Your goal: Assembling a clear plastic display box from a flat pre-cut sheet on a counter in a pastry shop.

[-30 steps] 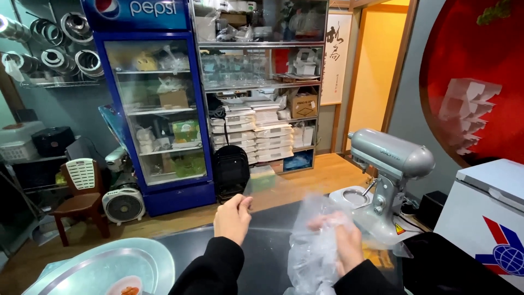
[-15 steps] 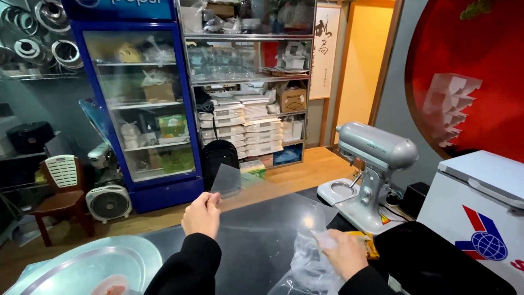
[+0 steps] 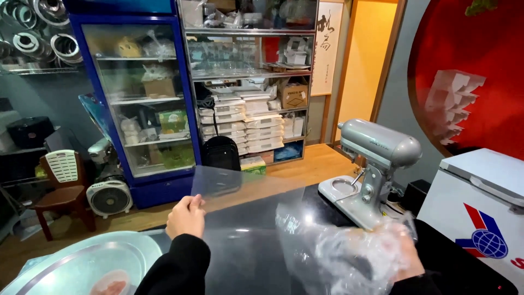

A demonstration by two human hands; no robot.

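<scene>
My left hand [image 3: 186, 216] pinches the near-left corner of a clear, stiff plastic sheet [image 3: 240, 202] and holds it flat above the dark counter [image 3: 256, 257]. My right hand [image 3: 390, 248], low at the right, is wrapped in a thin crumpled clear plastic glove or bag [image 3: 333, 251] and touches the sheet's right side. Both arms wear black sleeves. How the right fingers grip under the plastic is hard to make out.
A grey stand mixer [image 3: 371, 169] stands on the counter's right. A round metal tray [image 3: 82, 265] with a pink piece on it lies at the lower left. A white chest freezer [image 3: 480, 207] is at right. A blue glass-door fridge [image 3: 136, 104], shelves, a fan and a chair stand behind.
The clear sheet has been drawn out wider and held flatter. My left hand moved left and down, my right hand moved right with the crumpled plastic. The view shifted slightly.
</scene>
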